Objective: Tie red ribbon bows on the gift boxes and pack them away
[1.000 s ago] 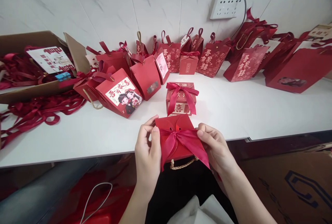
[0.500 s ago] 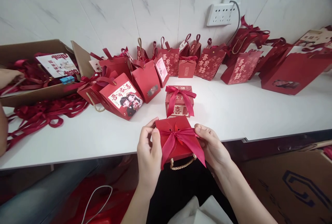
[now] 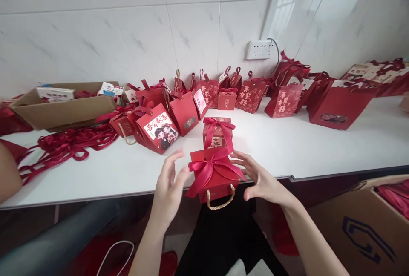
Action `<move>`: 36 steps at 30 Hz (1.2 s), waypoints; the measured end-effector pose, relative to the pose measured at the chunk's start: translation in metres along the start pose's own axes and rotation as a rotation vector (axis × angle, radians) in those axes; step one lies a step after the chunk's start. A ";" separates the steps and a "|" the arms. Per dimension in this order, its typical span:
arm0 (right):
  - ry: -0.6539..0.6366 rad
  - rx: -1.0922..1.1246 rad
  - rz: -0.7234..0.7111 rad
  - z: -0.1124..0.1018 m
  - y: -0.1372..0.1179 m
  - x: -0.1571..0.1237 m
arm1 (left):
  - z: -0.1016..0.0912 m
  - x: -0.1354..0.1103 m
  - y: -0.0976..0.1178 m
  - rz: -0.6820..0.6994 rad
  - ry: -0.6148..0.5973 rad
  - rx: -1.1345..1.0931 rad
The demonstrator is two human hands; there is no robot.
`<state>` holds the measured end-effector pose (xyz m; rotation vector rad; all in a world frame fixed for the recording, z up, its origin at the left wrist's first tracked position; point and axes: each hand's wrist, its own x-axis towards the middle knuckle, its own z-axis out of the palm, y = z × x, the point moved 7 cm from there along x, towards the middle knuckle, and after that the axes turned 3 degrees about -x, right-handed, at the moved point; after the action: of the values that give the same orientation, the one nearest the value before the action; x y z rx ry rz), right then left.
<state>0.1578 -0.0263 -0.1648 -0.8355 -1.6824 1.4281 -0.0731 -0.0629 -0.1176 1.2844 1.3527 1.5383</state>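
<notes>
A red gift box (image 3: 220,186) with a bow of dark-pink ribbon (image 3: 211,167) on top and a twisted gold rope handle (image 3: 220,202) rests at the table's front edge. To its left, my left hand (image 3: 171,184) is open, thumb and fingers apart, just off the box. My right hand (image 3: 260,180) is open on the other side, its fingertips close to the bow; whether they touch it I cannot tell. Directly behind stands a second ribbon-tied red box (image 3: 219,133) with pale lettering, partly hidden by the nearer one.
Red gift bags (image 3: 156,129) and boxes line the white table (image 3: 271,152) along the wall. At left lie a heap of loose ribbons (image 3: 76,139) and a cardboard box (image 3: 67,112). A large carton (image 3: 364,225) stands below at right. Another person's arm (image 3: 8,173) shows at far left.
Both hands have let go of the ribbon-tied box and moved apart from its sides. The box now sits at the table edge. The camera view has tilted up.
</notes>
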 end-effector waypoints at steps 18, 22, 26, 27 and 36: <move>0.177 -0.296 0.073 0.017 -0.049 0.000 | 0.048 0.028 0.026 0.201 -0.542 0.304; 0.223 -0.281 0.084 0.010 -0.050 0.000 | 0.052 0.031 0.033 0.238 -0.594 0.319; 0.360 -0.313 0.083 -0.002 -0.054 0.014 | 0.055 0.031 0.035 0.241 -0.756 0.267; 0.345 -0.311 0.071 0.000 -0.056 0.019 | 0.054 0.031 0.033 0.234 -0.773 0.255; 0.366 -0.141 0.103 0.019 -0.046 0.013 | 0.029 0.016 -0.007 0.005 -0.310 0.063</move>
<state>0.1347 -0.0314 -0.1195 -1.1986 -1.4863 1.1468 -0.0498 -0.0387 -0.1219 1.4953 1.2052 1.2452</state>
